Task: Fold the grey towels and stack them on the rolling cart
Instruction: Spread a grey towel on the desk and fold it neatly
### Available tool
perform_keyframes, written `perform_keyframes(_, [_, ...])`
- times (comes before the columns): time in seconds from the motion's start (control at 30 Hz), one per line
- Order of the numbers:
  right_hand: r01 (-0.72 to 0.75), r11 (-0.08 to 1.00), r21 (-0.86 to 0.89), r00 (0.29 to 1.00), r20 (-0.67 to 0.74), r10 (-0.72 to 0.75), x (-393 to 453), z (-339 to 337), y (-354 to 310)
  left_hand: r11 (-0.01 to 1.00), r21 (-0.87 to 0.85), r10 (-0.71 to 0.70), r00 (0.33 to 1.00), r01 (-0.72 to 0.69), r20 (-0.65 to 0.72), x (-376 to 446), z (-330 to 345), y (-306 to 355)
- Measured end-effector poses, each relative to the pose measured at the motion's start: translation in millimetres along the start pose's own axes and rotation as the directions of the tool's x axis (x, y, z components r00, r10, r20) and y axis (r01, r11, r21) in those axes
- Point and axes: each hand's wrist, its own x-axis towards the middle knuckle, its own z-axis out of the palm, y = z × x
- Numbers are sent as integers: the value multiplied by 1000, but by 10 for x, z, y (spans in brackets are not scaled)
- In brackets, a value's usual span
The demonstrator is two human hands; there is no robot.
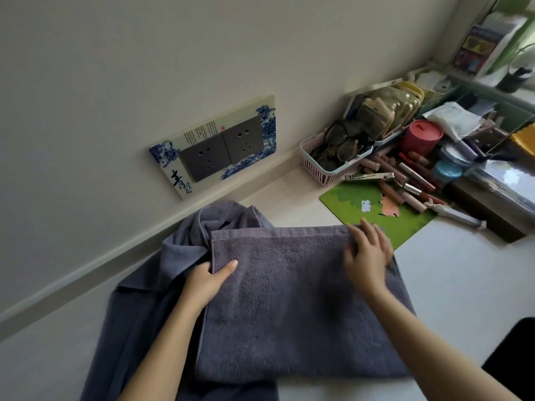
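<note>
A grey towel (292, 308) lies folded into a flat rectangle on the white table (463, 273). My left hand (207, 280) grips its left edge, thumb on top and fingers hidden underneath. My right hand (366, 256) lies flat on the towel's far right corner, fingers straight and slightly blurred. A second grey towel (139, 302) lies rumpled under and to the left of the folded one, bunched up against the wall. No rolling cart is in view.
A wall socket plate (214, 146) sits low on the wall behind the towels. At the right stand a green mat (376, 209), a pink basket (327, 166) of glasses, a red tub (422, 137), several lipsticks and other clutter. A dark object (515, 360) sits at the lower right.
</note>
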Motion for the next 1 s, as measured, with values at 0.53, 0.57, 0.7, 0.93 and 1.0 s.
perform_keyframes(0.53, [-533, 392, 750, 825, 563, 45, -690, 377, -682, 891, -445, 197, 957, -83, 215, -803, 202, 390])
perform_keyframes(0.57, [-537, 389, 749, 822, 567, 44, -773, 278, -642, 885, -455, 221, 948, -97, 228, -845, 256, 463])
perform_keyframes(0.7, [-670, 249, 699, 730, 682, 47, -1137, -106, -360, 908, -363, 329, 892, -209, 310, -975, 493, 747])
perform_keyframes(0.93, [-775, -216, 594, 578, 804, 137, -1351, -647, 373, 939, -75, 343, 893, -336, 290, -1135, 1372, 1132])
perform_keyframes(1.0, [-745, -282, 604, 578, 796, 177, -1246, -786, 516, 937, -30, 345, 911, -347, 226, -1176, 1592, 1179])
